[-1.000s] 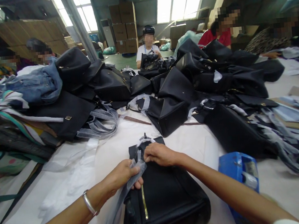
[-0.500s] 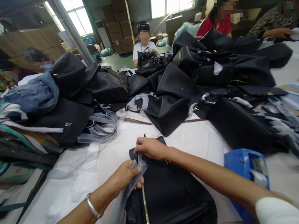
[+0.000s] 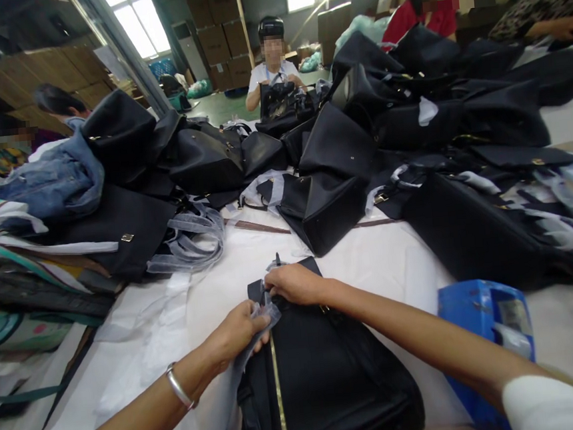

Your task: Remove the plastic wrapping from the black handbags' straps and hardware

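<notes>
A black bag [image 3: 325, 379] with a gold zipper [image 3: 279, 393] lies on the white table in front of me. My left hand [image 3: 244, 329], a silver bangle on its wrist, grips a clear plastic strip [image 3: 270, 313] over the bag's upper left side. The strip trails down beside the bag toward my lower edge of view. My right hand [image 3: 292, 285] is closed at the bag's top end, its fingertips pinched on the strip close to the left hand. Part of a dark strap [image 3: 277, 261] sticks up just beyond the right fingers.
Black bags [image 3: 335, 144] are heaped across the table's far side. Coiled plastic strips [image 3: 193, 240] lie at left, near a denim garment [image 3: 57, 175]. A blue plastic container [image 3: 487, 331] stands by my right forearm. A person [image 3: 274, 69] sits opposite; others work at both sides.
My head view has shifted slightly. My right hand has moved a little and stays pinched beside the left, which still grips the plastic strip. The bag lies nearly as before.
</notes>
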Motion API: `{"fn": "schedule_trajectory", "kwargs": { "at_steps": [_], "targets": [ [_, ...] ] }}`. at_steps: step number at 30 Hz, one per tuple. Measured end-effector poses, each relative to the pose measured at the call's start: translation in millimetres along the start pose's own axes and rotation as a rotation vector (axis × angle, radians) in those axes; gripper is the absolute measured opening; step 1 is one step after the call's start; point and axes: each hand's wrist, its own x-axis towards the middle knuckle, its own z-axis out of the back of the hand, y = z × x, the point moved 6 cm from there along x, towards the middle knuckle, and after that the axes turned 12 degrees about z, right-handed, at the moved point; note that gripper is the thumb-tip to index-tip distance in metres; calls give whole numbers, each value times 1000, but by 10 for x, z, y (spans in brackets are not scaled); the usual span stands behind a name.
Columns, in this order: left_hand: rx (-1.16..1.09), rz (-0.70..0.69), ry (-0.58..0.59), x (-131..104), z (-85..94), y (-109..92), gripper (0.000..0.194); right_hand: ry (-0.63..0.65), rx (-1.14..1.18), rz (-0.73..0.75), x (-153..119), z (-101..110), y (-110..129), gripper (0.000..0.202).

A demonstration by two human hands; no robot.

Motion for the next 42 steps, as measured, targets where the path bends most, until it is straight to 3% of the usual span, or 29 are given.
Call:
{"fn": "schedule_trajectory", "kwargs": {
  "at_steps": [6, 13, 17, 22, 28, 34, 39, 42],
  "targets": [
    [14, 44, -2, 69, 12, -21, 25, -6, 126, 92, -17, -62, 26, 15],
    [47, 38, 9, 214, -9, -99, 28, -11, 425, 25, -24, 40, 5, 20],
    [71, 64, -28, 284, 21, -78, 31, -9, 196, -66, -193, 164, -130, 20],
    [84, 78, -22, 302, 3, -71, 31, 42, -39, -14, -357, 155, -154, 9],
    [93, 69, -21, 310, -78, -134, 33, -6, 143, 81, -324, 39, -104, 7],
    [123, 39, 54, 370, -282, -287, 26, -17, 241, 59, -364, -53, -132, 8],
    [136, 28, 45, 421, -293, -297, 30, -133, 317, -36, -431, -1, -209, 31],
    [127, 20, 43, 417, -262, -261, 33, -115, 275, -25, -382, -22, -179, 36]
  ]
}}
